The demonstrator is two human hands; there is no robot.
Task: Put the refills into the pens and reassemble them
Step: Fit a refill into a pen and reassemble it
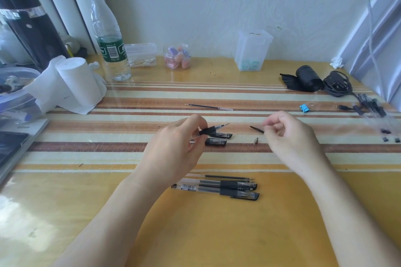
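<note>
Left grip (173, 147) clasps the pen barrel (211, 130), refill tip (225, 124) aimed at three o'clock; right grip (288, 134) pinches the nose cone (256, 129) just beyond, so we align them straight before threading.

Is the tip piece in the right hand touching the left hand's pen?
Apart: head view shows striped table between the tip piece and the pen.
</note>
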